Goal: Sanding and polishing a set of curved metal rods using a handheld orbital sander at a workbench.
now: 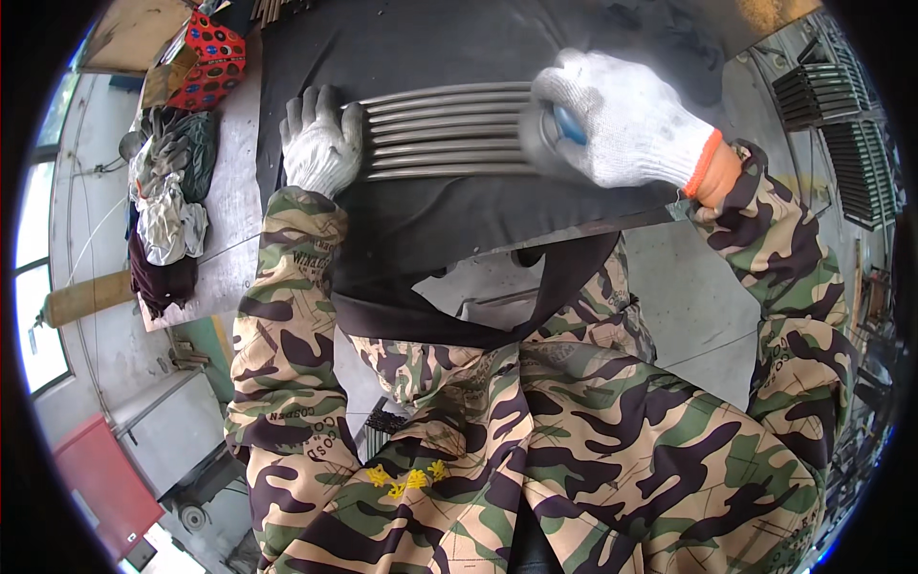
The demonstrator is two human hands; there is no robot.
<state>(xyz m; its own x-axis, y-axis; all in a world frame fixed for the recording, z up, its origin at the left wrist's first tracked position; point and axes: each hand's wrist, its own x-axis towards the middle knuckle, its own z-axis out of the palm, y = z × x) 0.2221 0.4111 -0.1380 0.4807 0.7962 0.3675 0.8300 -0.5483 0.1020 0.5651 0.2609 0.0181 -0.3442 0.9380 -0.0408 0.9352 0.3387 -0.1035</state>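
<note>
Several grey metal rods (pixel 445 129) lie side by side, running left to right, on a black cloth (pixel 459 215) over the table. My left hand (pixel 320 143), in a greyish-white knit glove, rests at their left ends with its fingers stretched out. In a white knit glove with an orange cuff, my right hand (pixel 622 120) closes round a blue rounded object (pixel 570 124) over the rods' right ends. Most of that object is hidden by the glove and smeared by motion, so its kind does not show.
Gloves and rags (pixel 170 210) are heaped on the table's left side, near a red patterned box (pixel 210 57). Stacked dark metal bars (pixel 841 134) stand at the far right. A red cabinet (pixel 103 483) is at the lower left.
</note>
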